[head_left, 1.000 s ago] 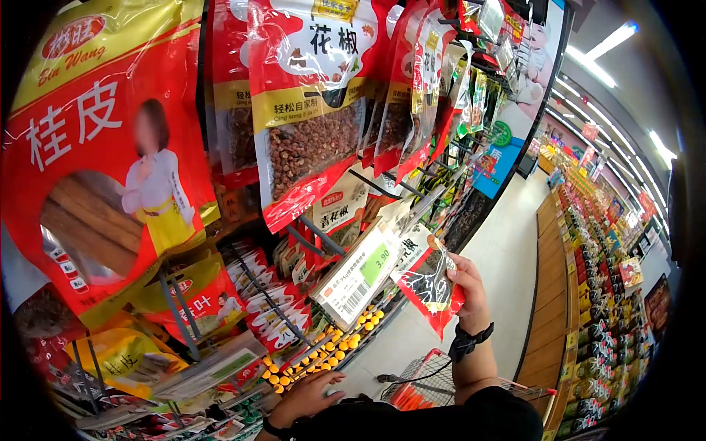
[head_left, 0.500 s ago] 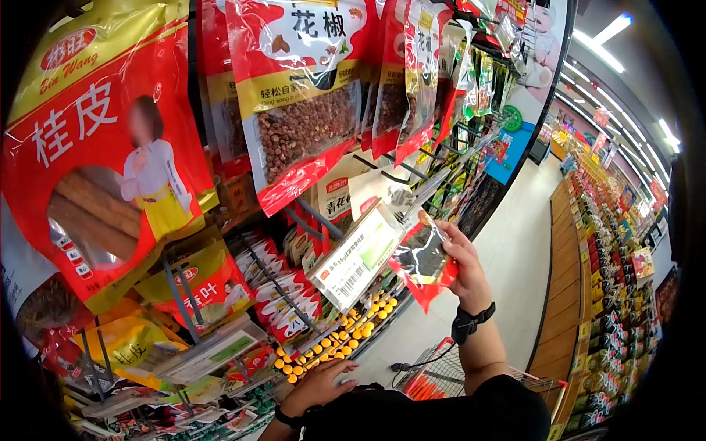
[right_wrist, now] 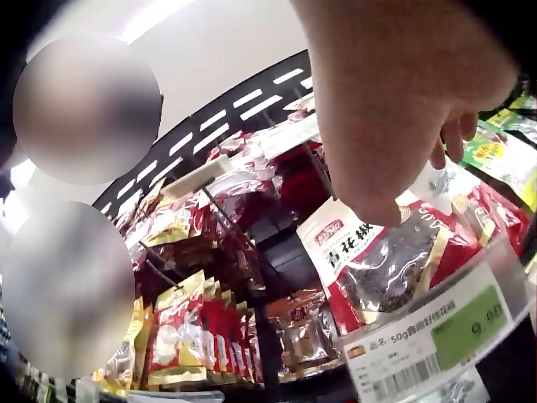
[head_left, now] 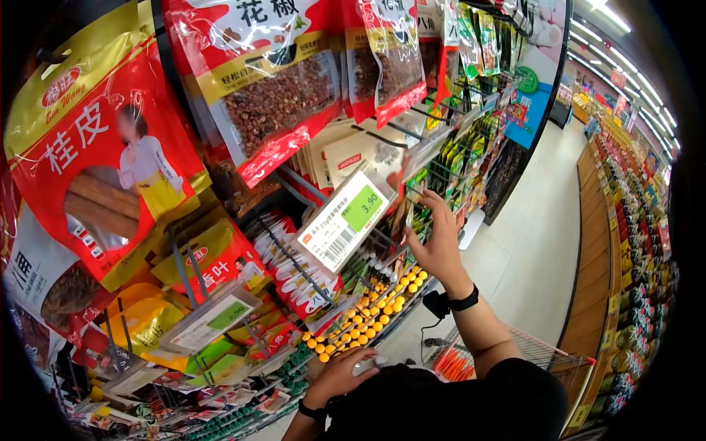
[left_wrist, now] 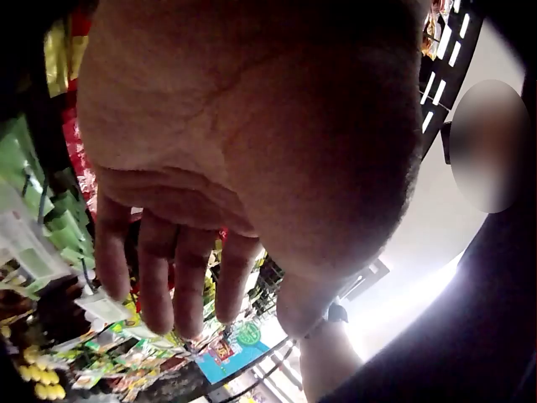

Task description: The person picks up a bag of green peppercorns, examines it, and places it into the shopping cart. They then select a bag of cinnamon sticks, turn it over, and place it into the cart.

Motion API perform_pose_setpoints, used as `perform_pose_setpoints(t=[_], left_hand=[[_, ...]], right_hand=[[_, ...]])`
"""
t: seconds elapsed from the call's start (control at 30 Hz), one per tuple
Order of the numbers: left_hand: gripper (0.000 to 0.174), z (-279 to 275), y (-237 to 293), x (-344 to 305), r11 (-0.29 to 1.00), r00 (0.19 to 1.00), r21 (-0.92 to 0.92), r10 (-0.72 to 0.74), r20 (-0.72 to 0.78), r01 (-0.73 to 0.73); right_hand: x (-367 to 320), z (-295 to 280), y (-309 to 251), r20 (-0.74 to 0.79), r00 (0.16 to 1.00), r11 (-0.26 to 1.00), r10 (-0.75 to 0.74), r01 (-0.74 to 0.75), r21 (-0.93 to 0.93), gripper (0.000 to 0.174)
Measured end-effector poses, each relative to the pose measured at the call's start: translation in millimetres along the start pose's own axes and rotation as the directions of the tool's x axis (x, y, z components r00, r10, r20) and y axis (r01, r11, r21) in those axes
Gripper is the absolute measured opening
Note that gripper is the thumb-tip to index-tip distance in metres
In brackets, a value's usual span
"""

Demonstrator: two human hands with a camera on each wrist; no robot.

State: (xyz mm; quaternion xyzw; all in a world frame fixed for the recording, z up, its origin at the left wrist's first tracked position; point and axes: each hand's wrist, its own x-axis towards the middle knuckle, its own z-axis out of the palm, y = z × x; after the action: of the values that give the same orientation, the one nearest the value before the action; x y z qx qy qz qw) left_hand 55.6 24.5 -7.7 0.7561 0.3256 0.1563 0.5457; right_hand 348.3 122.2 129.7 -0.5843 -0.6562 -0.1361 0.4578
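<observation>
Two grips, both relaxed: right hand (head_left: pixel 441 250) up, thumb overlapping the hanging green peppercorn packet (right_wrist: pixel 390 269) (can't tell if touching), bottom hidden by a price tag (right_wrist: pixel 428 340); left hand (head_left: pixel 340 376) low.

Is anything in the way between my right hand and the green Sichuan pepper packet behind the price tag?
Nothing visible stands between your right hand and the upper part of the packet, though whether they touch is unclear. The price tag stands before its lower edge.
</observation>
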Motion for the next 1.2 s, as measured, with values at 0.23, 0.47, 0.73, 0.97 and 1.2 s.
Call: perform_pose_setpoints(t=[0.23,0.47,0.73,0.97,1.2], left_hand=[[0.038,11,-1,-12,0.996,0.997,0.033,0.083,0.004,-0.083],[0.022,31,-26,-1,0.981,0.983,-0.099,0.172,0.058,-0.166],[0.009,48,-29,27,0.922,0.922,-0.025,0.387,-0.017,-0.388],[0.013,78,-14,14,0.943,0.942,-0.018,0.330,-0.054,-0.331],[0.014,158,9,16,0.983,0.982,-0.003,0.182,-0.045,-0.182]], right_hand=[[-66,-1,-5,0.070,0.995,0.990,-0.066,0.056,0.131,0.041],[-140,-29,-19,0.539,0.840,0.974,-0.054,-0.074,0.214,0.019],[-176,-121,6,0.513,0.829,0.967,0.223,-0.254,-0.012,0.011],[-232,-116,54,0.567,0.768,0.948,0.298,-0.309,-0.079,0.010],[-307,-149,143,0.566,0.701,0.833,0.434,-0.551,0.045,0.014]])
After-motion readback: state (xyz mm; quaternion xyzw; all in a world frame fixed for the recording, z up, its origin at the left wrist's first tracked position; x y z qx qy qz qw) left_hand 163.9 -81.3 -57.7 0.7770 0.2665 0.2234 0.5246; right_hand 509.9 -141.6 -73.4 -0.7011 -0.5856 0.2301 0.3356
